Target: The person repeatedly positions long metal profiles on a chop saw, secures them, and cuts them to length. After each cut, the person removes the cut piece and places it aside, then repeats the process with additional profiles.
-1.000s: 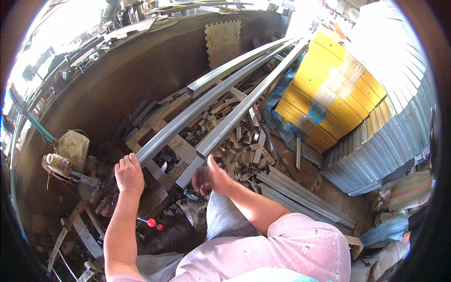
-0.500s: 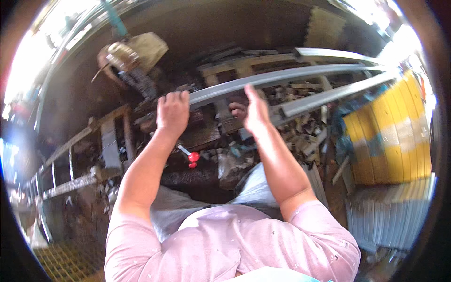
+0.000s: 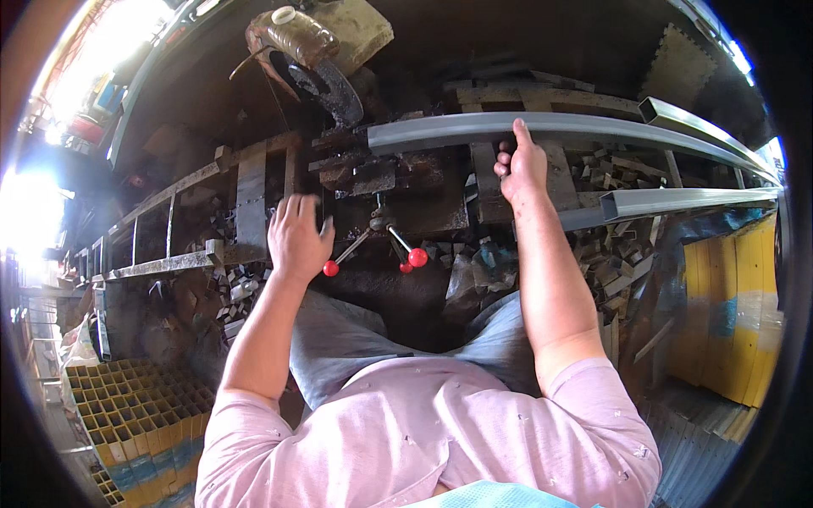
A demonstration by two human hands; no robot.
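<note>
My left hand [image 3: 298,237] hovers, fingers open and slightly blurred, to the left of a vise handle with red knobs [image 3: 417,257]. It holds nothing. My right hand [image 3: 522,167] is at the near side of a long grey metal tube [image 3: 576,125]; its thumb lies over the tube, and its other fingers are loosely curled, apart from the thumb. The tube's left end rests by a dark, dirty metal vise [image 3: 374,179]. Beyond that end stands a cutting disc [image 3: 326,91] with a clear plastic bottle [image 3: 301,34] above it.
Two more metal tubes, a near one [image 3: 677,201] and a far one [image 3: 703,131], lie at the right. Yellow bundled tubes [image 3: 732,288] stand at far right, others [image 3: 127,398] at lower left. A rack frame [image 3: 165,267] extends leftward. Metal offcuts [image 3: 614,271] lie below.
My left hand has come off the tube and moved nearer to me, beside the red-knobbed handle. My right hand stays by the tube. The view has shifted left.
</note>
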